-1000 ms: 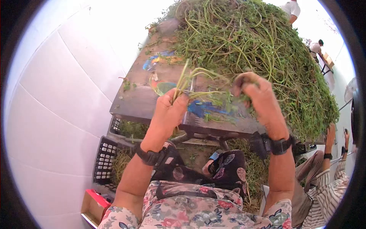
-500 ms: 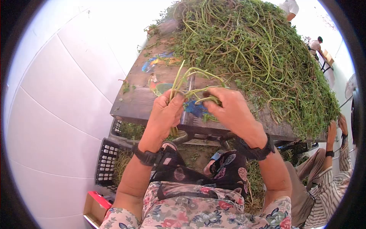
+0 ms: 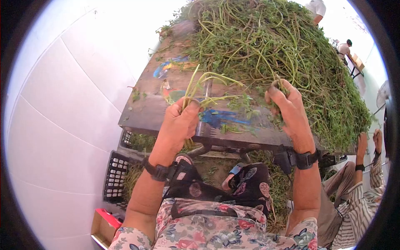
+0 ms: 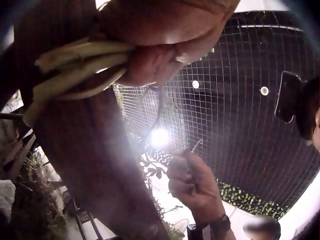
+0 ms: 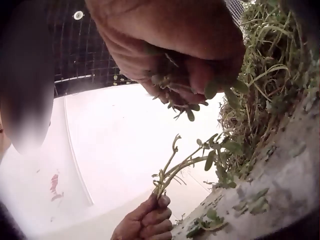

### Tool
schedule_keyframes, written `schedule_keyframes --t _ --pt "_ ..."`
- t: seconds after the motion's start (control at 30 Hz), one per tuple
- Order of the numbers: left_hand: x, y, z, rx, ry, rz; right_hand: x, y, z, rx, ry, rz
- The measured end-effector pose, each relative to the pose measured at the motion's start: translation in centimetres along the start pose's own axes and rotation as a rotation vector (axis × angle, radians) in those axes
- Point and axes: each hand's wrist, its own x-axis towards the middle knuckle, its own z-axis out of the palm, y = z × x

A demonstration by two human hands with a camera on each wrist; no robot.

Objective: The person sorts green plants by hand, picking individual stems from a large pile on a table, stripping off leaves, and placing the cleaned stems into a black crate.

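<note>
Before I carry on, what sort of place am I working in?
Probably a produce-sorting workplace: a large heap of leafy stems covers much of a table, a black crate sits lower down, and a person in a striped top is at the heap's edge.

Hands (image 3: 179,123) above table (image 3: 148,106), left gripping green stems (image 3: 190,89)

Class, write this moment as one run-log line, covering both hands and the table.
left hand: grips green stems | right hand: holds leafy sprigs | table: heaped greens, loose leaves near front edge
</note>
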Motion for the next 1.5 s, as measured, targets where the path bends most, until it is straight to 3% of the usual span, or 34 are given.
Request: schedule_keyframes --t 0.17,0.27,0.37,0.47,0.57,0.77,0.87,0.97,1.07,1.17,1.27,1.37,1.5 --pt "0.0 -0.1 -0.2 -0.019 0.010 -0.014 -1.2 -0.3 1.6 -0.334 -0.125 -0.273" --pt "0.1 -0.2 -0.4 -0.029 -0.010 -0.011 -0.8 -0.8 2.5 -0.445 -0.105 -0.218" --pt "0.1 -0.1 -0.5 -0.031 -0.036 -0.008 0.7 1.2 3.5 -0.635 -0.059 -0.583" --pt "0.0 0.1 -0.4 -0.033 -0.045 -0.030 1.0 0.1 4.1 -0.715 -0.249 -0.540" --pt "-0.2 0.3 -0.6 -0.048 -0.028 -0.036 1.1 0.1 3.6 -0.633 -0.303 -0.597" --pt "0.0 0.3 -0.4 -0.016 -0.054 -0.044 0.8 0.9 2.1 -0.707 -0.259 -0.601" --pt "0.0 0.2 -0.5 -0.009 -0.049 -0.032 0.6 0.7 2.5 -0.646 -0.231 -0.490" --pt "-0.1 0.3 -0.3 0.010 -0.022 -0.047 0.7 0.9 2.8 -0.575 -0.144 -0.570" --pt "0.0 0.2 -0.4 0.003 -0.027 -0.054 0.9 0.6 2.6 -0.674 -0.270 -0.500" --pt "0.0 0.2 -0.5 0.009 -0.023 -0.049 1.0 1.3 2.9 -0.674 -0.159 -0.562" --pt "0.0 0.2 -0.5 0.020 -0.039 -0.039 0.8 0.6 2.7 -0.530 -0.078 -0.318" --pt "0.1 0.1 -0.7 0.021 -0.049 -0.036 0.9 1.3 2.7 -0.364 -0.174 -0.362" --pt "0.1 0.0 -0.4 0.009 -0.037 -0.033 1.1 1.4 3.1 -0.591 -0.309 -0.523"
